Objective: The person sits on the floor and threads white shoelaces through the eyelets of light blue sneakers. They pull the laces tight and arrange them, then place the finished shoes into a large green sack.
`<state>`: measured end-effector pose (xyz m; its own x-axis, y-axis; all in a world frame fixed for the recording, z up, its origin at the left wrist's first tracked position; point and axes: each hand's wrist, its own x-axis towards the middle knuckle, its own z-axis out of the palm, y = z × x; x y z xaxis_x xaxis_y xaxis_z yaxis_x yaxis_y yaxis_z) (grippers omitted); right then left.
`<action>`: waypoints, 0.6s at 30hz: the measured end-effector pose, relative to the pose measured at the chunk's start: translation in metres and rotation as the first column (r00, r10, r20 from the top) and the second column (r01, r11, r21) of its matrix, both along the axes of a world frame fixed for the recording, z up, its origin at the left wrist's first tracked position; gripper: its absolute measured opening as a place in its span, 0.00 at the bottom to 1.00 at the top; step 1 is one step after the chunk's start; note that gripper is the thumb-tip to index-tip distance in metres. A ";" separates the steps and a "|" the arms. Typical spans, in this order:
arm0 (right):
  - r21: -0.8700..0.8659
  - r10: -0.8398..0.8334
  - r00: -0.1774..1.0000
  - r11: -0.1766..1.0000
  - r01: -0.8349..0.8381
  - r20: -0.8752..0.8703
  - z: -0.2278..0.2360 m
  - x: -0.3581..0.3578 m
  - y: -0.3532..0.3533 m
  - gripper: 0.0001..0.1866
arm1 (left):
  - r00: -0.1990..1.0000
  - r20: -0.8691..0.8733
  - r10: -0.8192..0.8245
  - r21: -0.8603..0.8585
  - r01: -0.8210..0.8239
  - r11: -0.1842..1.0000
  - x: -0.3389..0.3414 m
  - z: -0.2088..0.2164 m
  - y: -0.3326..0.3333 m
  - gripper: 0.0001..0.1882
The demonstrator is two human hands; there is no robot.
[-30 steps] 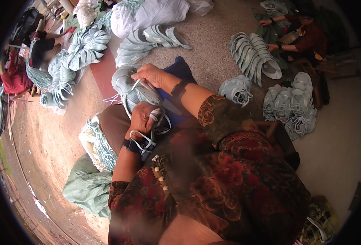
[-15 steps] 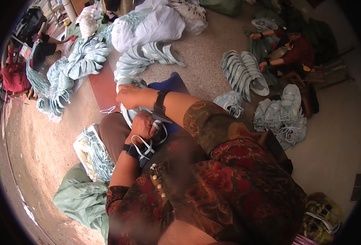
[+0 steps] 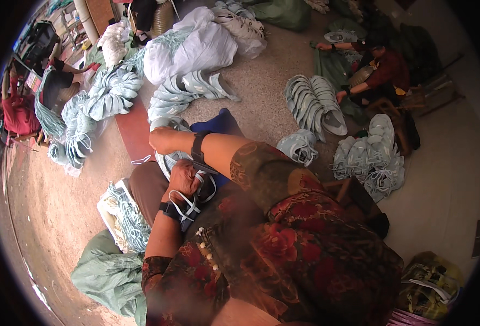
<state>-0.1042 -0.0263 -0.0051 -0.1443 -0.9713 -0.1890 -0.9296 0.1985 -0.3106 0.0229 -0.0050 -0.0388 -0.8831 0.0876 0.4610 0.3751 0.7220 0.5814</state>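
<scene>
A pale blue-grey shoe (image 3: 173,160) lies across my lap area, partly covered by both hands. My left hand (image 3: 183,177) is closed on its near end, the fingers curled down. A white shoelace (image 3: 214,191) comes out beside that hand and hangs in loops over the wrist strap. From the right, my right forearm crosses above the shoe. My right hand (image 3: 162,140) is bent down over the shoe's far part, its fingers hidden from view. Dark straps sit around both wrists. A blue cloth or pad (image 3: 222,123) shows behind the right forearm.
Fanned rows of similar shoes lie ahead (image 3: 180,92) and at right (image 3: 313,103). More laced shoes (image 3: 373,155) are piled nearer. A white tray of laces (image 3: 123,212) and a green sack (image 3: 109,271) stand at left. Co-workers sit at far right (image 3: 381,70) and far left (image 3: 20,111).
The view has shifted slightly. Both hands stay at the shoe, the right forearm a little lower and further left over it. The lace loops beside my left hand have changed shape.
</scene>
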 end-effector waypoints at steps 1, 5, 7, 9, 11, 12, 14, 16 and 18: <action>-0.019 0.005 1.000 1.000 -0.005 -0.017 0.000 0.001 0.002 0.10 | 1.000 -0.019 0.002 0.016 -0.002 1.000 0.000 0.002 0.002 0.07; -0.094 0.030 0.999 0.995 -0.032 -0.030 -0.002 0.004 0.008 0.11 | 1.000 -0.011 -0.009 0.049 0.009 0.999 0.000 0.015 0.006 0.06; -0.104 0.050 0.998 0.993 -0.053 -0.031 0.002 0.005 0.010 0.11 | 1.000 0.011 -0.012 0.048 0.012 0.999 0.001 0.018 0.006 0.06; -0.087 0.073 0.996 0.993 -0.077 -0.055 0.011 0.009 0.012 0.10 | 1.000 0.010 -0.003 0.043 0.002 0.999 0.003 0.019 0.006 0.07; -0.090 0.092 0.995 0.991 -0.096 -0.044 0.011 0.009 0.014 0.11 | 1.000 -0.004 -0.008 0.039 0.008 0.999 0.003 0.024 0.007 0.07; -0.091 0.102 0.994 0.990 -0.105 -0.039 0.011 0.008 0.015 0.12 | 1.000 -0.011 -0.011 0.038 0.011 0.999 0.003 0.025 0.008 0.07; -0.082 0.081 0.997 0.993 -0.081 -0.011 0.011 0.011 0.014 0.09 | 1.000 -0.015 -0.011 0.061 0.012 0.998 0.002 0.019 0.008 0.08; -0.068 0.069 0.998 0.995 -0.068 0.009 0.012 0.011 0.014 0.09 | 1.000 -0.008 -0.014 0.075 0.015 0.997 0.001 0.018 0.008 0.08; -0.050 0.066 0.998 0.997 -0.065 0.021 0.013 0.009 0.015 0.09 | 1.000 0.009 -0.019 0.080 0.018 0.997 0.000 0.021 0.009 0.08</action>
